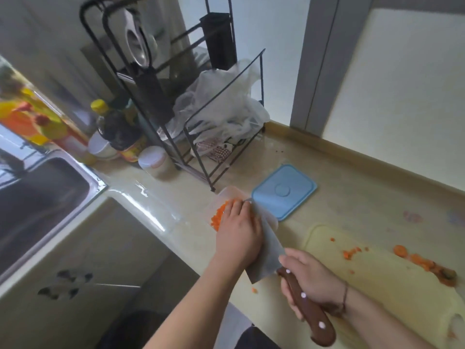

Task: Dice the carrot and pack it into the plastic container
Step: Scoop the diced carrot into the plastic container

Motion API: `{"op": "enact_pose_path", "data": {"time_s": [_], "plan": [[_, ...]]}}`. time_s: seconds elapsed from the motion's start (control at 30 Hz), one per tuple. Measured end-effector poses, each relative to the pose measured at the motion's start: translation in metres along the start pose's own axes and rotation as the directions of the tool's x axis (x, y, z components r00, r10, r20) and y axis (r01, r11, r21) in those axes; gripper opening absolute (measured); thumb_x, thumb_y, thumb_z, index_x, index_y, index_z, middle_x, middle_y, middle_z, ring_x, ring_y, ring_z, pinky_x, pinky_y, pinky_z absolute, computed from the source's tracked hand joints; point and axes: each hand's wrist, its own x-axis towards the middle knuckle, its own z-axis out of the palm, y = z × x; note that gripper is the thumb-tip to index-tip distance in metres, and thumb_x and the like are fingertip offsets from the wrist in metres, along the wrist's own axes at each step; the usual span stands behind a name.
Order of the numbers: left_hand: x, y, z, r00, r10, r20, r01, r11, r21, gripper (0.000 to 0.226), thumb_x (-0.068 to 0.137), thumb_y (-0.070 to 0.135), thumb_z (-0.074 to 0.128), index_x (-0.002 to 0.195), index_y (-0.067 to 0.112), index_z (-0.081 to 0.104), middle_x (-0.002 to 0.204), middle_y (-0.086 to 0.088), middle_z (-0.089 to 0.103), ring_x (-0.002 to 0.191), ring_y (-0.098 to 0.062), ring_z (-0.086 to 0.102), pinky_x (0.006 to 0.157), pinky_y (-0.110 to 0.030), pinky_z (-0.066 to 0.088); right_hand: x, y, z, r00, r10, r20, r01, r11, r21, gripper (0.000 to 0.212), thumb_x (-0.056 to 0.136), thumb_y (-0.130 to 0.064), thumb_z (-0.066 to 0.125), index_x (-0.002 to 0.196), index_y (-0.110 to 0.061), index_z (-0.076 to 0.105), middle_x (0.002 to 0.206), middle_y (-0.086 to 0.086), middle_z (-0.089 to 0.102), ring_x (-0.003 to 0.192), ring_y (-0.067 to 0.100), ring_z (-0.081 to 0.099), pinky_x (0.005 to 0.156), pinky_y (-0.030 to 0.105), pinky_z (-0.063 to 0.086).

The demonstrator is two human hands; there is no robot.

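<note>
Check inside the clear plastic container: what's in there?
Small orange carrot dice fill the visible left part of the clear plastic container. The left hand and the broad steel cleaver blade cover the rest, so its fill level cannot be seen.

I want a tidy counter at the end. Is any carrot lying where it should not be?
Yes. One small carrot piece lies on the counter beside the cleaver, off the cutting board. Scattered carrot bits and carrot scraps remain on the board, outside the container.
</note>
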Motion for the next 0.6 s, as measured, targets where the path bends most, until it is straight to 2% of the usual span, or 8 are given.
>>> {"op": "enact_pose_path", "data": {"time_s": [0.1, 0.2, 0.33, 0.47, 0.6], "plan": [[0.01, -0.01, -0.001, 0.997, -0.033, 0.068, 0.037, 0.997, -0.063, 0.045, 0.099, 0.031, 0.04, 0.131, 0.008, 0.061, 0.136, -0.012, 0.057, 0.131, -0.031, 0.044, 0.116, -0.035, 0.025, 0.004, -0.01, 0.005, 0.998, 0.053, -0.018, -0.052, 0.998, 0.026, 0.022, 0.103, -0.017, 0.031, 0.085, -0.008, 0.038, 0.052, 0.02, 0.046, 0.031, 0.021, 0.043, 0.035, 0.021, 0.037], [0.02, -0.018, 0.002, 0.993, -0.03, 0.115, 0.038, 0.997, -0.065, 0.031, 0.1, 0.033, 0.046, 0.116, 0.015, 0.066, 0.125, -0.005, 0.06, 0.12, -0.027, 0.048, 0.105, -0.034, 0.033, 0.002, -0.018, 0.005, 0.994, 0.103, -0.024, -0.101, 0.993, 0.053, 0.021, 0.103, -0.016, 0.032, 0.085, -0.007, 0.037, 0.05, 0.019, 0.045, 0.031, 0.02, 0.041, 0.035, 0.02, 0.036], [0.034, -0.026, 0.006, 0.986, -0.038, 0.162, 0.044, 0.998, -0.036, 0.041, 0.093, 0.043, 0.037, 0.108, 0.024, 0.069, 0.119, 0.004, 0.063, 0.115, -0.024, 0.054, 0.092, -0.038, 0.045, -0.007, -0.025, 0.001, 0.988, 0.149, -0.035, -0.148, 0.988, 0.041, 0.016, 0.102, -0.016, 0.033, 0.09, -0.007, 0.037, 0.05, 0.019, 0.043, 0.029, 0.02, 0.042, 0.034, 0.019, 0.035], [0.047, -0.034, 0.009, 0.982, 0.023, 0.189, -0.037, 0.997, 0.069, 0.034, 0.1, 0.041, 0.041, 0.109, 0.025, 0.07, 0.117, 0.006, 0.065, 0.112, -0.026, 0.053, 0.086, -0.035, 0.045, -0.017, -0.03, -0.005, 0.981, 0.185, -0.049, -0.185, 0.983, 0.007, 0.02, 0.102, -0.017, 0.036, 0.087, -0.005, 0.04, 0.049, 0.019, 0.047, 0.029, 0.02, 0.043, 0.032, 0.018, 0.034], [0.054, -0.045, 0.009, 0.977, 0.118, 0.178, -0.147, 0.976, 0.158, 0.065, 0.086, 0.051, 0.015, 0.098, 0.022, 0.071, 0.106, 0.002, 0.067, 0.098, -0.03, 0.057, 0.076, -0.035, 0.041, -0.029, -0.034, -0.013, 0.971, 0.232, -0.05, -0.234, 0.972, -0.025, 0.019, 0.1, -0.017, 0.037, 0.086, -0.005, 0.042, 0.048, 0.018, 0.049, 0.029, 0.02, 0.043, 0.032, 0.019, 0.033]]}}
